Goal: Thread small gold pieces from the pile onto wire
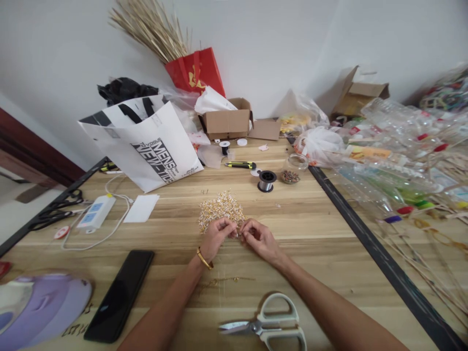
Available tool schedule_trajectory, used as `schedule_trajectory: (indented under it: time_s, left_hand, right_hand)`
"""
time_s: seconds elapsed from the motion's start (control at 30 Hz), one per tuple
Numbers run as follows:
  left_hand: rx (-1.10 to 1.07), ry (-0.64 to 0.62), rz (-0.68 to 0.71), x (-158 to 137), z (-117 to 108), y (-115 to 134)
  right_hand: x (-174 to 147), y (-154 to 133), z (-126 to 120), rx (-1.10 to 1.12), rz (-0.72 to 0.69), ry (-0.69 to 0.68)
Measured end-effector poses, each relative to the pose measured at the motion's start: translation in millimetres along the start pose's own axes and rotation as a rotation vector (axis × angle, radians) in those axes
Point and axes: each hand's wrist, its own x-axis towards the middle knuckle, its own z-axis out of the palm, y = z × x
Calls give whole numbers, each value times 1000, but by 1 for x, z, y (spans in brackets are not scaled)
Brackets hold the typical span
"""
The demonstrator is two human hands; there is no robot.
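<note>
While my left hand has thumb and forefinger pressed together at the near edge of the gold-and-white heap of small pieces, my right hand sits just beside it, its fingers pinched likewise; whatever lies between the tips is too small for me to tell. I'd do well to rest both wrists on the tabletop, grip lightly and move only the fingertips, so the heap doesn't scatter. Around me, from the left, lie a power strip, a black phone and, standing farther back, a white bag. Between my forearms are a thin chain, which a wrist could drag, and scissors, blades leftward, probably the worst obstruction. Beyond my right hand stand a wire spool and a jar, clear of my fingers.
</note>
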Motion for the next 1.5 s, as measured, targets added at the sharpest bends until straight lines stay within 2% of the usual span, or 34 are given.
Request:
schedule_trajectory:
  time_s: [0.2,0.4,0.63,0.97,1.27,1.5]
  left_hand:
    - [32,8,-46,1,-3,-2]
    - [103,-8,-18,0,1,-2]
    - [263,16,53,-3,4,-4]
    - [169,-47,57,-3,4,-1]
    - [195,-38,72,-4,3,1]
    - [218,-24,73,-3,1,-2]
  right_hand:
    - [-5,3,0,-356,-146,169]
    - [-8,3,1,-531,-295,126]
    - [-9,8,1,-584,-339,87]
    - [-8,10,2,-558,-383,-12]
    - [-7,4,2,-567,-316,21]
    - [-7,8,2,-553,-329,64]
